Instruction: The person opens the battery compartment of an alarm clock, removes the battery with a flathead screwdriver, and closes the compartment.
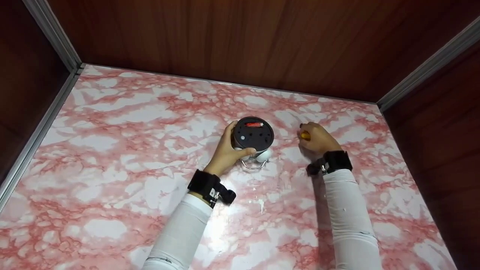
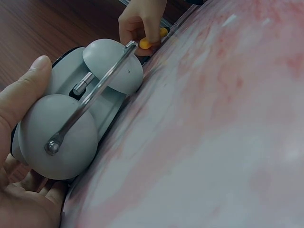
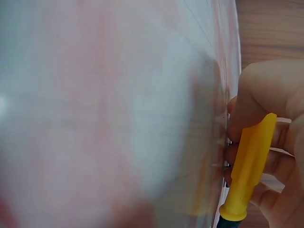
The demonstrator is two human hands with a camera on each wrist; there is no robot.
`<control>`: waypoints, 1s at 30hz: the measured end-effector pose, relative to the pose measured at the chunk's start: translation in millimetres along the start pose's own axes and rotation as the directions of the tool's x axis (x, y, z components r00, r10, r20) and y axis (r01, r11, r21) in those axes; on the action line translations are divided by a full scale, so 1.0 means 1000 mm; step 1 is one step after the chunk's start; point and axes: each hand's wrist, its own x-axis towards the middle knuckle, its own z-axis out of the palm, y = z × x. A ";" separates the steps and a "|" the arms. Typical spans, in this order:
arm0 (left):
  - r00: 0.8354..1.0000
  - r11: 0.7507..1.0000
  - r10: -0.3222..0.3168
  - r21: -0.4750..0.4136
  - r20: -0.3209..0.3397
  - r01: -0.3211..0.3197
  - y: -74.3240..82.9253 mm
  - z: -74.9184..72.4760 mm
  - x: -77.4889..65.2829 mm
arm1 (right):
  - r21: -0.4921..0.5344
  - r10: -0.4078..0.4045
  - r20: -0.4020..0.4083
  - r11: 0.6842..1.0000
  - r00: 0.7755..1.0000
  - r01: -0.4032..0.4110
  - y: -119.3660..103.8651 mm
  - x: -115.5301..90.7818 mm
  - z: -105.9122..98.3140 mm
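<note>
A twin-bell alarm clock (image 1: 258, 142) stands mid-table, its round black back turned up toward the head camera. In the uncovered slot of that back lies a red battery (image 1: 254, 124). My left hand (image 1: 225, 148) grips the clock by its side, thumb near the bells. Pale bells (image 2: 59, 137) and a metal handle (image 2: 97, 95) fill the left wrist view. To the right, my right hand (image 1: 318, 138) holds a yellow-handled screwdriver (image 3: 251, 161) within curled fingers, its fingertips down at the tabletop. A small dark bit shows by those fingertips; I cannot tell what it is.
The table (image 1: 123, 168) has a red and white marbled, glossy cover. Dark wood panels (image 1: 225, 41) rise behind it and on both sides, with metal trim (image 1: 56, 41) along the left corner. Each wrist wears a black camera strap (image 1: 337, 161).
</note>
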 end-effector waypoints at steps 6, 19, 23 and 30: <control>1.000 0.998 -0.021 0.051 0.004 0.021 0.001 0.000 -0.001 | 0.034 -0.002 -0.011 0.999 1.000 0.002 0.004 -0.001 0.002; 1.000 0.999 -0.014 -0.042 0.020 0.015 0.000 -0.002 -0.001 | 0.073 0.033 0.011 0.997 0.999 -0.034 0.000 -0.001 0.002; 1.000 0.998 -0.020 -0.051 0.024 0.021 0.000 -0.002 -0.001 | 0.074 0.042 0.016 0.996 0.999 -0.043 -0.001 -0.002 0.002; 1.000 1.000 -0.006 0.006 0.015 0.006 0.001 -0.002 -0.001 | 0.075 0.063 0.036 0.995 0.997 -0.066 -0.001 -0.004 0.001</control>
